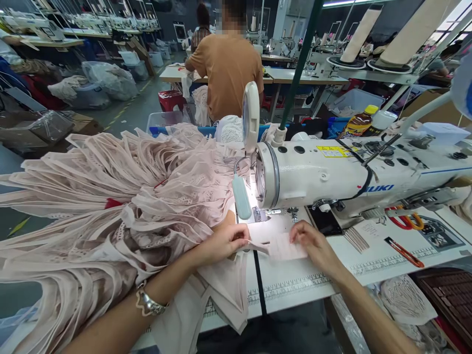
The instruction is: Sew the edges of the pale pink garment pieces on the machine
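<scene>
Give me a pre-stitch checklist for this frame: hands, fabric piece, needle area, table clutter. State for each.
1. Both hands on the fabric piece: ok. Left hand pinches its left edge, right hand presses its right side.
2. Piece lying flat on the table: ok where visible.
3. Piece under the presser foot: not ok, it lies in front of the foot.
4. Needle area lit: ok, lamp shines on the plate.
5. Fingers away from the needle: ok, both sit nearer the person than the foot.
6. Fabric pile clear of the feed path: cannot tell, it crowds the left of the sewing machine.
</scene>
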`<state>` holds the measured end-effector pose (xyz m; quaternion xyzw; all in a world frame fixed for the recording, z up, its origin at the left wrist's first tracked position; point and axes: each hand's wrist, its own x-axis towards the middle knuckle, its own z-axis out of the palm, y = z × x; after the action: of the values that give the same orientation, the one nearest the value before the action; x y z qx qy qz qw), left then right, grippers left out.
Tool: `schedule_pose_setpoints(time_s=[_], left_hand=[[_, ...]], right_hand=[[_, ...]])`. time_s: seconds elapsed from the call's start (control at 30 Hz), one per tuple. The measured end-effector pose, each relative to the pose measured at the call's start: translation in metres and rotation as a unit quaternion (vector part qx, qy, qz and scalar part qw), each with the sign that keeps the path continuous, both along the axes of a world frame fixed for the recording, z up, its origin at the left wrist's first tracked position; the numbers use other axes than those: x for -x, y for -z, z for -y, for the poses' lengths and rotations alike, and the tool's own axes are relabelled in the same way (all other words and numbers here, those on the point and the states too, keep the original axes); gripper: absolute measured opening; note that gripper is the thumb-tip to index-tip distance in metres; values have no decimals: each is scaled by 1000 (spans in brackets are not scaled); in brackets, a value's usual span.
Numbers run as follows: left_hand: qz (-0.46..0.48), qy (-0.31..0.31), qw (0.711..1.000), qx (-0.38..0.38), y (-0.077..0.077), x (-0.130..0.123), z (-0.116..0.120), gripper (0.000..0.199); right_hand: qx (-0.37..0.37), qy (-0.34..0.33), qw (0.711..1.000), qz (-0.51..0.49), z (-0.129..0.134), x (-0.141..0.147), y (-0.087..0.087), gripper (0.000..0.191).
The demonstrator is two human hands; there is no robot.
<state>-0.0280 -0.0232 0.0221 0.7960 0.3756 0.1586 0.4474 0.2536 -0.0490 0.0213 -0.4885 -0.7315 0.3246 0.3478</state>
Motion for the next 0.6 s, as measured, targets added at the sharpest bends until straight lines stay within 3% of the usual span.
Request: schedule_pose_setpoints(time_s=[0.07, 0.17, 0.23, 0.3, 0.4, 0.53, 0.6], left_hand=[[-7, -48, 993, -106, 12, 2, 5, 11], [-80, 5, 947, -311, 27, 2, 18, 35], [-180, 34, 902, -392, 31, 0, 27, 45], [-279, 27, 865, -416, 32, -3, 34, 52], [-370, 4, 828, -422, 27, -13, 38, 54], [-396, 25, 792, -463, 14, -28, 25, 37], [-369, 63, 793, -480, 10, -32, 13, 27]], right_hand=[[-27, -1, 995, 93, -16, 6, 12, 25], [-101, -1, 961, 258, -33, 9, 25, 23], [-156, 23, 926, 344, -36, 11, 29, 28], [-200, 43, 895, 397, -32, 16, 29, 27], [-223, 36, 871, 437, -18, 28, 26, 24], [-255, 63, 843, 469, -5, 42, 22, 6], [-278, 62, 831, 478, -5, 43, 21, 12]])
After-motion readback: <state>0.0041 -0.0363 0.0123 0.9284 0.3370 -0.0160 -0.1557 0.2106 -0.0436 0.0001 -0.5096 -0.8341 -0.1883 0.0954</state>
